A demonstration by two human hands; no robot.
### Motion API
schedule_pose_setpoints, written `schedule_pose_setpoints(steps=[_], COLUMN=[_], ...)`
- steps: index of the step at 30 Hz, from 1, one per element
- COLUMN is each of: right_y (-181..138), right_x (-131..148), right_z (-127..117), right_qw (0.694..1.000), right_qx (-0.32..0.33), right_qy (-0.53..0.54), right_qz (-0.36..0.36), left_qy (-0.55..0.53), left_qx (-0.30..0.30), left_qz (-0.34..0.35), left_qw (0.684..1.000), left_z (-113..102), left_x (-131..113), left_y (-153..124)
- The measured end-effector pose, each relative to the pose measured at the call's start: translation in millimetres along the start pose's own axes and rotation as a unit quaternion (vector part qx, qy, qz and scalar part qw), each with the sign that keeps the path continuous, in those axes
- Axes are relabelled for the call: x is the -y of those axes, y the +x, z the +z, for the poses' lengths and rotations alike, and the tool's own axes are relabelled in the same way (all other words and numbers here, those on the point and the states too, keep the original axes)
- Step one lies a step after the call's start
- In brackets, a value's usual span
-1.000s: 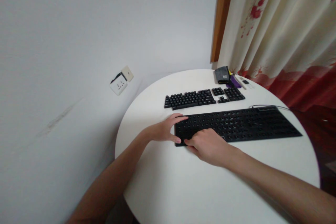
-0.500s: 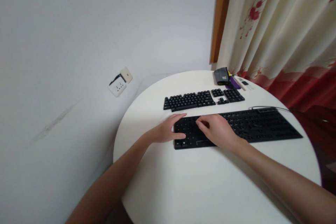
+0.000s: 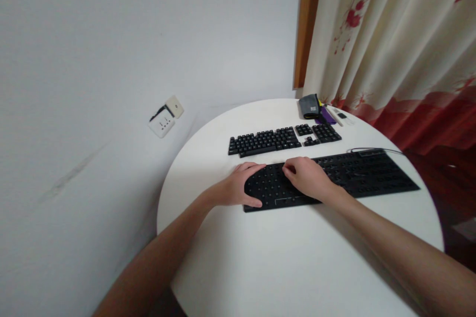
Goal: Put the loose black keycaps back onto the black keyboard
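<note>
A black keyboard base (image 3: 366, 173) without its keycaps lies on the white round table (image 3: 238, 257), its rows of small key posts exposed. My left hand (image 3: 234, 185) rests at its left end, thumb and fingers spread across the corner. Over the left-middle part of the base, my right hand (image 3: 307, 176) is closed in a pinch with the fingertips near the posts. Whatever it may hold is hidden by the fingers. Behind the base, loose black keycaps (image 3: 266, 141) are laid out in keyboard order.
At the back right of the table are a folded grey cloth (image 3: 309, 106), a purple item (image 3: 326, 116) and a thin white object (image 3: 334, 116). A cable (image 3: 372, 149) leaves the base's far edge. The wall with a socket (image 3: 161, 124) borders the left; a curtain (image 3: 390, 59) hangs at right.
My right hand has shifted slightly to the right along the base. The left hand's thumb has moved toward the near edge, spreading the hand wider. The view has shifted a little.
</note>
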State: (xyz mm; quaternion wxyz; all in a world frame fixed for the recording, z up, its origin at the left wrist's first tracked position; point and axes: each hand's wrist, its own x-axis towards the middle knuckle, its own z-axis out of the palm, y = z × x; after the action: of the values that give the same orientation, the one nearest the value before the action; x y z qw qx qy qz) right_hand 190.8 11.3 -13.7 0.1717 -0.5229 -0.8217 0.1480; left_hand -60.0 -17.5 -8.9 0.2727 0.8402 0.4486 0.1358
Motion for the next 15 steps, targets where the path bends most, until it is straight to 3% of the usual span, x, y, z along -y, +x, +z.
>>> schedule_pose_setpoints(steps=[4,10,12,15], right_y=[-1.3,-1.2,-1.1,-1.0], right_x=[-0.3,-2.8,-3.4,-3.5], right_z=[1.2,3.0,3.7,4.2], right_qw=[1.000,1.000,1.000,1.000], right_qx=[0.006,0.001,0.000,0.001], right_qy=[-0.003,0.000,0.001,0.004], right_qz=[0.003,0.002,0.001,0.001], left_qy=[-0.004,0.034,0.086,0.134], left_qx=[-0.032,-0.280,-0.313,-0.315], left_qz=[0.007,-0.061,-0.072,-0.083], left_qw=[0.999,0.957,0.943,0.936], left_z=[1.1,-1.7,-5.8,-9.6], left_x=[2.6,28.9,40.8,55.1], left_y=[4.7,18.7,20.4,20.9])
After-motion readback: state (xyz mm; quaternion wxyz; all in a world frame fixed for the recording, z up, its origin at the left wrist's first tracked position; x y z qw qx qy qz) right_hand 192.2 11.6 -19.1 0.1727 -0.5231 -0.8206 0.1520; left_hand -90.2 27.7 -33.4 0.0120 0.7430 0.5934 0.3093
